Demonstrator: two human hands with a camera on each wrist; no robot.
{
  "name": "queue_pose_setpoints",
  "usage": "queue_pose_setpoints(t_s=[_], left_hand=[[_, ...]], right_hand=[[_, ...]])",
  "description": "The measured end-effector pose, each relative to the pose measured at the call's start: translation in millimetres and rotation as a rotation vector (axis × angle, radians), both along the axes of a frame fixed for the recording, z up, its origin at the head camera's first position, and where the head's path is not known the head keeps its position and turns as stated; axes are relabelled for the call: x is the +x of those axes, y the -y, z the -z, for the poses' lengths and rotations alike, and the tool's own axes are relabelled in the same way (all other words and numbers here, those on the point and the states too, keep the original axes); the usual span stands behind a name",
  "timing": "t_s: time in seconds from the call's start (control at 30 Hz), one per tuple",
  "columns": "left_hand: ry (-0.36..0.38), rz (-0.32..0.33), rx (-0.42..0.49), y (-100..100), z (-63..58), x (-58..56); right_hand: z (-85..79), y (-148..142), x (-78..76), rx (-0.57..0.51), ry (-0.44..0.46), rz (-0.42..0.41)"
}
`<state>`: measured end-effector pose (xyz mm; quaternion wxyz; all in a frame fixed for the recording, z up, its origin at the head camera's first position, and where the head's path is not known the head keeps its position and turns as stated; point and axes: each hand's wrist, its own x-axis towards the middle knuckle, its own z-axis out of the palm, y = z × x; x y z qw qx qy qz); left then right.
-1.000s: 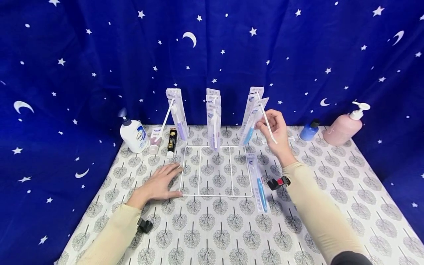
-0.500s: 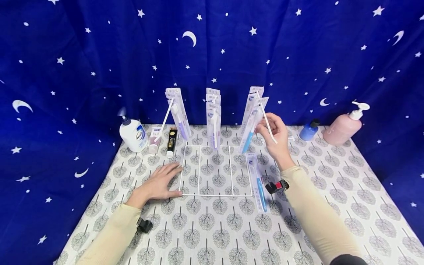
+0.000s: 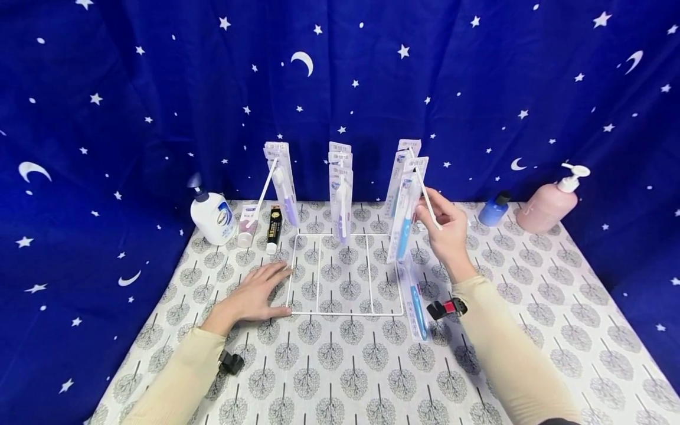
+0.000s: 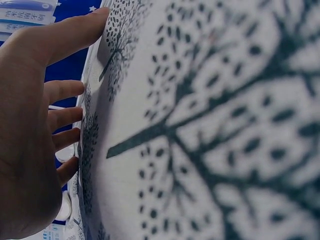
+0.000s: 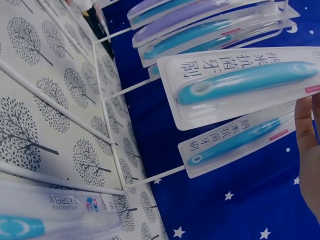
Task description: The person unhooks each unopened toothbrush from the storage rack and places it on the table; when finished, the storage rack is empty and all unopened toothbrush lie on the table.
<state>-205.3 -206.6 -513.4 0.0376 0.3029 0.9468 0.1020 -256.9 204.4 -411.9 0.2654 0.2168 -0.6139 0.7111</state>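
Three white hooks of a wire rack (image 3: 347, 314) bear blister-packed toothbrushes. At the right hook's front hangs a blue packaged toothbrush (image 3: 406, 212), its lower end tilted forward. My right hand (image 3: 446, 233) pinches its right edge; in the right wrist view the fingers (image 5: 303, 127) meet the pack's edge and the thumb is out of sight. Another blue packaged toothbrush (image 5: 232, 142) hangs behind. Purple packaged toothbrushes hang on the middle hook (image 3: 342, 206) and left hook. My left hand (image 3: 252, 295) rests on the cloth with fingers spread, touching the rack's left side.
A further blue packaged toothbrush (image 3: 417, 304) lies by the rack's right side. At left stand a white pump bottle (image 3: 213, 218), a pinkish tube (image 3: 248, 227) and a black tube (image 3: 274, 230). A blue bottle (image 3: 494, 211) and pink pump bottle (image 3: 547, 206) stand right.
My right hand has moved slightly down and nearer, and the front blue pack's lower end has swung forward, away from the pack behind it. My left hand has stayed put.
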Motion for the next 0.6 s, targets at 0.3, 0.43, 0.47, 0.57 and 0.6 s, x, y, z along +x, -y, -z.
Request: queue_pose_setpoints(t_s=[0.3,0.43,0.47,0.57,0.6], left_hand=[[0.013,-0.007,-0.008,0,0.6,0.0],[0.013,-0.008,-0.008,0,0.6,0.0],[0.014,-0.008,-0.007,0,0.7,0.0],[0.016,-0.009,-0.008,0,0.9,-0.2],[0.016,-0.008,-0.007,1,1.0,-0.1]], right_hand=[[-7.5,1,16.2,-0.072,-0.003,-0.054],[-11.5,1,23.0,-0.082,-0.003,-0.067],[-12.4,1,24.8,-0.087,-0.006,-0.075],[-13.9,0,30.1,-0.104,-0.012,-0.097],[-14.3,0,32.2,-0.112,-0.01,-0.11]])
